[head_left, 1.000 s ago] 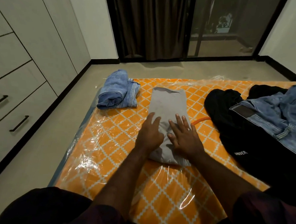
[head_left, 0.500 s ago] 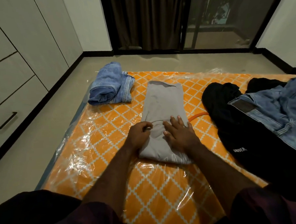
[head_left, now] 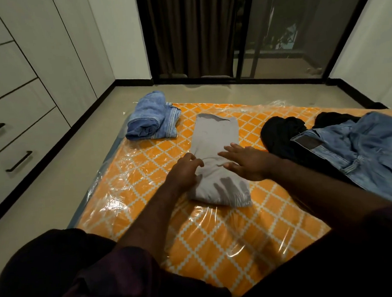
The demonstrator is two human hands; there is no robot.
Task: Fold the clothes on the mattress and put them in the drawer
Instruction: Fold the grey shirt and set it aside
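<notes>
A grey garment, folded into a long narrow strip, lies in the middle of the orange patterned mattress, which is wrapped in clear plastic. My left hand has its fingers curled and pinches the strip's left edge near its middle. My right hand lies across the strip with fingers straight and spread, pointing left. Folded blue jeans sit at the mattress's far left corner. The closed drawers with black handles are in the white cabinet on the left.
A pile of unfolded clothes lies on the right of the mattress: a black garment under light blue jeans. Bare floor runs between mattress and cabinet. A dark curtain and glass door stand at the back.
My left hand went from lying flat on the grey garment to pinching its left edge. My right hand turned so its fingers point left. The camera tilted up slightly.
</notes>
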